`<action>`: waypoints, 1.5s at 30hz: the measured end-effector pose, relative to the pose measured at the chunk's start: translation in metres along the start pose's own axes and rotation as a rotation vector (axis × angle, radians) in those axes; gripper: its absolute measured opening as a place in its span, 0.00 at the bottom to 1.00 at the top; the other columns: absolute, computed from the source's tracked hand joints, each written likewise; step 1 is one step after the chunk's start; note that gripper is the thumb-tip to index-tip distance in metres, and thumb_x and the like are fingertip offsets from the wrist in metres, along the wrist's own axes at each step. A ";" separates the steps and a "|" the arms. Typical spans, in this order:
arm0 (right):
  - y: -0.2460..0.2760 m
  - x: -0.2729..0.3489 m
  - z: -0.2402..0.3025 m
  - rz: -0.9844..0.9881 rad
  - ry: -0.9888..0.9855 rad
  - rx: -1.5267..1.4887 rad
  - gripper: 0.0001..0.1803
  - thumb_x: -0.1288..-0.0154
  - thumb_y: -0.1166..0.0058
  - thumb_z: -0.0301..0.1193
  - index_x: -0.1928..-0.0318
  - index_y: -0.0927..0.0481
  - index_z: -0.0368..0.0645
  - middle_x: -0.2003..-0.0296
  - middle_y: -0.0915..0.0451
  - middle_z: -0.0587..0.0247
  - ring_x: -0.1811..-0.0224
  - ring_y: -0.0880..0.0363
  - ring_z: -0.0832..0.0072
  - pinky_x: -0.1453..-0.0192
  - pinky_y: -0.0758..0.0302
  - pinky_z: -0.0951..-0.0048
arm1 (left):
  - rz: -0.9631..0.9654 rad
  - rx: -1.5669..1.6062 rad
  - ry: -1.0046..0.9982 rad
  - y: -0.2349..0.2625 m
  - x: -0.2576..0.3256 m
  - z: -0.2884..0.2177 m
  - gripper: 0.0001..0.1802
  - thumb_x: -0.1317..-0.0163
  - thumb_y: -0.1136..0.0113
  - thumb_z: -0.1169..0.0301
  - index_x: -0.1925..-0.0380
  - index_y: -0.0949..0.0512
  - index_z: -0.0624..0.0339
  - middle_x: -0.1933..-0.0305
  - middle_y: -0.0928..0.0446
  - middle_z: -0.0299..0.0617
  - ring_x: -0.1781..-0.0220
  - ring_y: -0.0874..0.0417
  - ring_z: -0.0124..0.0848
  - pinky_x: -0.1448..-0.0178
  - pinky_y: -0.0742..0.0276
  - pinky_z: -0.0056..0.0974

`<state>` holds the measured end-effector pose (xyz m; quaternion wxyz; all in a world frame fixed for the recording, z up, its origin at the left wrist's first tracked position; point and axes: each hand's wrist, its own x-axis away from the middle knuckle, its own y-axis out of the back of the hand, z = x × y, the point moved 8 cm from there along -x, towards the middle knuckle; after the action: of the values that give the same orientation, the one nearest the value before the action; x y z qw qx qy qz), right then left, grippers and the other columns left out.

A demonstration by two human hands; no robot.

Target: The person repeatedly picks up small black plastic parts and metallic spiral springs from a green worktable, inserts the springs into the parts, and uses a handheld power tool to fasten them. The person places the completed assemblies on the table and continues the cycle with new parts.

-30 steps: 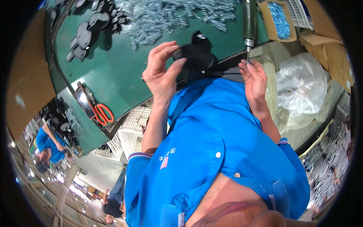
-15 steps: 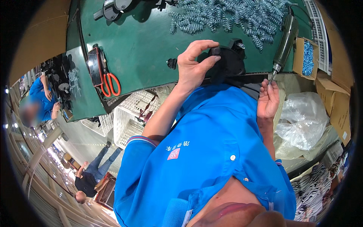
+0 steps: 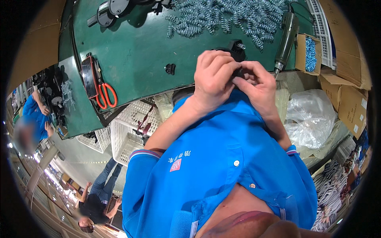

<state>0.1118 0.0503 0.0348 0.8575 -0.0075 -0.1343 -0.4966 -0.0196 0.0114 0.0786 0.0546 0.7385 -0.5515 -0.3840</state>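
Both hands meet at the near edge of the green workbench (image 3: 135,59), gripping a black moulded plastic part (image 3: 237,48). The left hand (image 3: 212,77) curls its fingers over the part; the right hand (image 3: 258,85) pinches it from the right. A heap of coiled metal springs (image 3: 230,18) lies along the far edge, and a cylindrical power screwdriver (image 3: 285,37) hangs just right of the hands.

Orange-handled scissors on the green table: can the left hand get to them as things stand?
Probably not at once: the left hand is clasped with the right hand around a black plastic part; the orange-handled scissors lie uncovered far aside.
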 end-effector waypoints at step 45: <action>0.026 -0.057 -0.017 -0.275 0.129 0.214 0.09 0.39 0.36 0.27 0.61 0.19 0.36 0.73 0.20 0.69 0.74 0.25 0.83 0.69 0.29 0.79 | 0.086 0.979 1.247 -0.056 0.029 0.108 0.25 0.42 0.32 0.65 0.48 0.22 0.71 0.56 0.17 0.46 0.55 0.16 0.30 0.46 0.22 0.35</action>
<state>0.1112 0.1094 0.0079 0.7843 0.1342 -0.1308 -0.5914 -0.0414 0.0455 -0.0399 0.0371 0.7355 -0.5535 0.3890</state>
